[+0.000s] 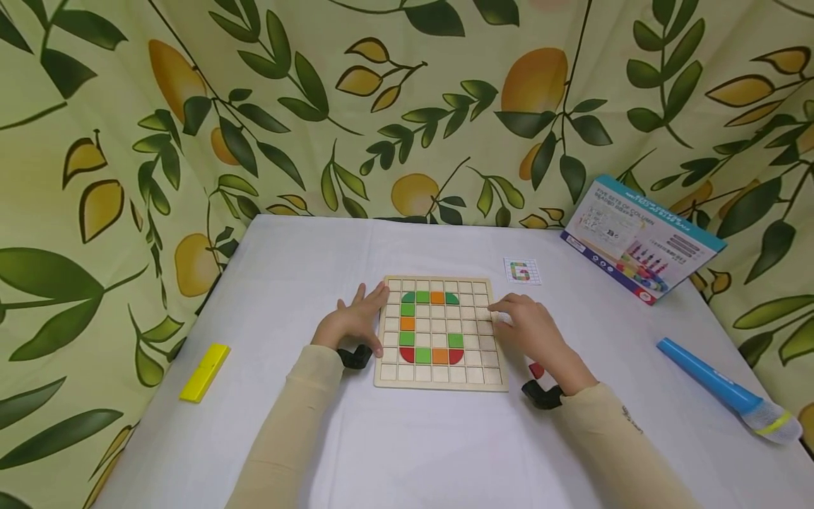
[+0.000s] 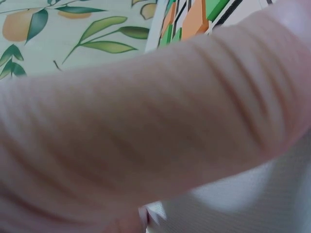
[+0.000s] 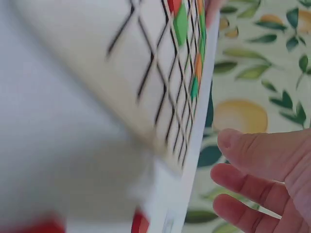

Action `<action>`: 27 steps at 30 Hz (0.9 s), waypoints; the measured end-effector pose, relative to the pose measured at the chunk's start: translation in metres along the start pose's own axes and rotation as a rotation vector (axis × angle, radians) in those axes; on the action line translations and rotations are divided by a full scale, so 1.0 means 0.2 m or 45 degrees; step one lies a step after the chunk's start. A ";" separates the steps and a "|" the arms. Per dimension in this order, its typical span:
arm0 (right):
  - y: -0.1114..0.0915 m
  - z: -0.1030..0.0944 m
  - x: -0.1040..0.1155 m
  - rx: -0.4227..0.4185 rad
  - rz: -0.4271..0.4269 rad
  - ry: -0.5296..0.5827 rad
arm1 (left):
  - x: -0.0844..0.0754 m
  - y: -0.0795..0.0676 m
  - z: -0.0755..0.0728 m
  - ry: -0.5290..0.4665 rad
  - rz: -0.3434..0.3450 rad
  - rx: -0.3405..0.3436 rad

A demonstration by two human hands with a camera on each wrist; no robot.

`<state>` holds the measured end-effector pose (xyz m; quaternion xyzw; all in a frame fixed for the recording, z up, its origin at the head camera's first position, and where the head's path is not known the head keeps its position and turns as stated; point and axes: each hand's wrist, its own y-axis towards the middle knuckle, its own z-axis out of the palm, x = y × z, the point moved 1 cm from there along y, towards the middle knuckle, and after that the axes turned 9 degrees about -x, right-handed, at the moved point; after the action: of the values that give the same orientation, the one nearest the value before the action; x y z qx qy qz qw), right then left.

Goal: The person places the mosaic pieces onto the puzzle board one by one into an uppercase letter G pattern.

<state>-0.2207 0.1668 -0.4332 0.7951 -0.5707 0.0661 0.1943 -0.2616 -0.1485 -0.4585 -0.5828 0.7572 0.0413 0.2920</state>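
A square wooden grid board lies flat on the table, with green, orange and red pieces forming a G-like shape. Rounded dark-green pieces sit at its top corners, rounded red pieces at the bottom ones. My left hand rests along the board's left edge, fingers and thumb spread. At the right edge is my right hand, its index fingertip over the rim; contact cannot be told. The right wrist view shows nothing between its thumb and fingers. A loose red piece lies below the right hand.
A small pattern card lies beyond the board's upper right corner. A printed box stands at the back right. Toward the right edge is a blue microphone-shaped object; a yellow block lies at left. Patterned cloth hangs behind the table.
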 end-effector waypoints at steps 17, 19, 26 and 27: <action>-0.31 -0.05 -0.22 0.287 0.028 0.042 | 0.01 0.01 0.01 0.003 -0.012 0.002; -0.33 -0.04 -0.22 0.288 -0.017 0.038 | 0.01 0.01 0.01 0.004 -0.017 0.002; -0.34 0.00 -0.20 0.180 0.037 -0.034 | 0.00 0.02 0.01 0.010 -0.011 0.003; -0.33 0.01 -0.19 0.169 0.064 -0.044 | 0.00 0.02 0.01 0.013 -0.011 0.004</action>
<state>-0.1720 0.2176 -0.4627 0.7927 -0.5881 0.0950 0.1296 -0.2638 -0.1471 -0.4613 -0.5857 0.7562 0.0360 0.2893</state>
